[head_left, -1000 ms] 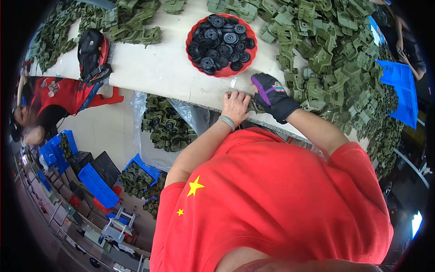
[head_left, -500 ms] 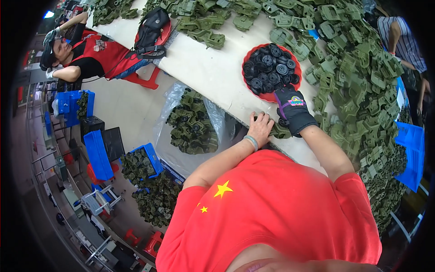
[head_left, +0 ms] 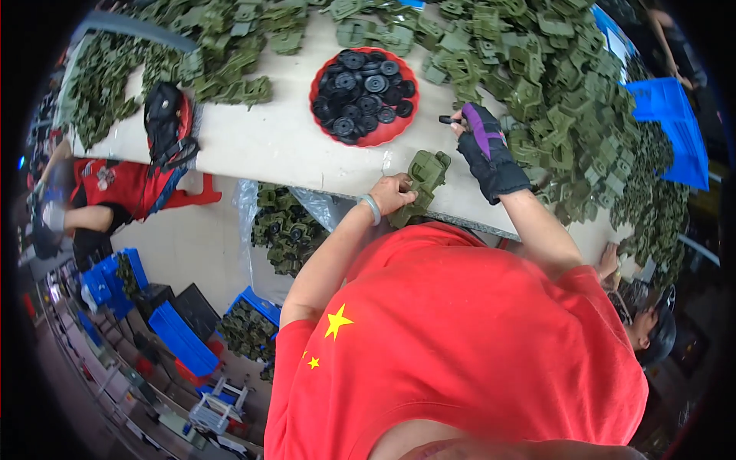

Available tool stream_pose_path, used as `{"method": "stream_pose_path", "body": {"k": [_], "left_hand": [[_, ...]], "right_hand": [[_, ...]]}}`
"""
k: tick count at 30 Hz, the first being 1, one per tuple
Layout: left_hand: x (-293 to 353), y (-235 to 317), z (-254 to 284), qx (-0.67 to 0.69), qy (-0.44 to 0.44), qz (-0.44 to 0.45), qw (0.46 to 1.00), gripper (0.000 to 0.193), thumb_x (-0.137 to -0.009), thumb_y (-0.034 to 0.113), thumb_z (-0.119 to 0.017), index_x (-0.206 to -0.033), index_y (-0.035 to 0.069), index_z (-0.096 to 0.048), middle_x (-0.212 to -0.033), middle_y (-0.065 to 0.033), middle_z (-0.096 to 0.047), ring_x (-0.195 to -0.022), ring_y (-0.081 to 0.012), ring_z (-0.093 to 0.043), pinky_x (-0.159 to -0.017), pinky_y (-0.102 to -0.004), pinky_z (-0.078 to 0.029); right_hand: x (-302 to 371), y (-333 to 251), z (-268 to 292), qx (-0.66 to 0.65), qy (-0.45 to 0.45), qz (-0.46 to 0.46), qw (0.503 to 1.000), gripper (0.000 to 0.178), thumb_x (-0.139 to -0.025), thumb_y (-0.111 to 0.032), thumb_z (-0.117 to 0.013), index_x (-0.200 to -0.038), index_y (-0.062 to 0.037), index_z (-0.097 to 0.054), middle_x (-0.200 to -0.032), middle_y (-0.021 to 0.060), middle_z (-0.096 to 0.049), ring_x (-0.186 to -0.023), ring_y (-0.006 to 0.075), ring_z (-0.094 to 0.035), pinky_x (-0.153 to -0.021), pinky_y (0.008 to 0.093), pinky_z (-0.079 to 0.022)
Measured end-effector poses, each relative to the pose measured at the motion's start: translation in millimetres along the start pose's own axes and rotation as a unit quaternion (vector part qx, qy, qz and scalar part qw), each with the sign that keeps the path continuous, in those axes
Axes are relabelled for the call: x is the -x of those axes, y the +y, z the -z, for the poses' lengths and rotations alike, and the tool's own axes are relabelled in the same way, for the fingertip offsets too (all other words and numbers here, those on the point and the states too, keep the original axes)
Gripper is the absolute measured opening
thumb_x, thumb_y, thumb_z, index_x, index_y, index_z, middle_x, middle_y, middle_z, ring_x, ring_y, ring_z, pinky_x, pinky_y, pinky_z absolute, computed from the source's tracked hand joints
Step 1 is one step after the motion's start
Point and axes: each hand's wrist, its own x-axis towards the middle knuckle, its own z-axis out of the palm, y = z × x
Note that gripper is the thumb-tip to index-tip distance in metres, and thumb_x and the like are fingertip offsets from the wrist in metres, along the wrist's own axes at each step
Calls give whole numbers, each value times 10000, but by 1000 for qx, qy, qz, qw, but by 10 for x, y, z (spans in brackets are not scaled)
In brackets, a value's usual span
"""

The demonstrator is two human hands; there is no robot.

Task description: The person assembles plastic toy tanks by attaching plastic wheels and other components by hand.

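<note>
My left hand [head_left: 395, 195] grips a green plastic toy vehicle body [head_left: 426, 175] at the table's near edge, with a bracelet on that wrist. To its right, my right hand [head_left: 484, 149] wears a black and purple glove with bare fingertips. Pinched between those fingertips is a small black toy wheel [head_left: 448, 119], held apart from the green body. Beyond both hands stands a red scalloped bowl [head_left: 377, 141] heaped with black wheels [head_left: 371, 104].
Piled green plastic parts [head_left: 544, 100] cover the table's right and far sides. A black bag [head_left: 162, 126] lies at the left. Below the table edge, green parts fill a clear plastic bag [head_left: 287, 230]. Other people sit at the left and right; blue bins [head_left: 182, 337] stand on the floor.
My right hand has come away from the bowl, now with a wheel in its fingertips. My left hand, earlier resting on the table edge, now holds the green body. The whole view has turned.
</note>
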Motion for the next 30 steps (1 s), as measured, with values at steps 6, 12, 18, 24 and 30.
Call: {"method": "stream_pose_path", "body": {"k": [6,12,18,24,30], "left_hand": [[-274,-130,-168,-1,-39,31,999,663,-999,462,-641,-1400,-64,-597,-1355,-272,-663,-1323,-367,-604,-1122,-379,-452],[-173,39,-310,-175,163,-10,971,487,-1017,426,-621,-1212,-7,-732,-1142,-239,-747,-1163,-384,-655,-1067,-453,-471],[-62,101,-369,-213,97,25,972,960,-812,657,-756,-1485,16,-513,-1413,-232,-573,-1271,-420,-562,-1080,-484,-475],[-85,-29,-459,-234,88,-18,968,1009,-796,656,-766,-1459,-57,-500,-1358,-262,-607,-1278,-416,-556,-1111,-467,-463],[-62,36,-461,-257,96,-3,962,965,-791,652,-772,-1441,-21,-536,-1324,-245,-638,-1265,-415,-563,-1106,-469,-464]], "right_hand": [[531,247,217,-119,28,-146,982,180,-953,-124,-714,-1112,-73,-645,-940,36,-624,-845,143,-589,-713,314,-516],[863,268,139,-159,4,-137,978,242,-1008,-241,-673,-1119,-26,-655,-978,83,-674,-830,167,-638,-722,336,-532],[909,213,-149,-237,-17,-133,962,257,-1017,-232,-670,-1165,-22,-668,-1046,72,-700,-851,150,-648,-712,317,-543],[826,277,-295,-138,-29,-89,986,257,-1030,-248,-643,-1166,-29,-659,-994,69,-692,-859,144,-648,-730,322,-532],[890,348,-363,-113,-12,-81,990,232,-1022,-203,-644,-1177,-31,-658,-1008,73,-697,-891,161,-663,-779,333,-540]]}}
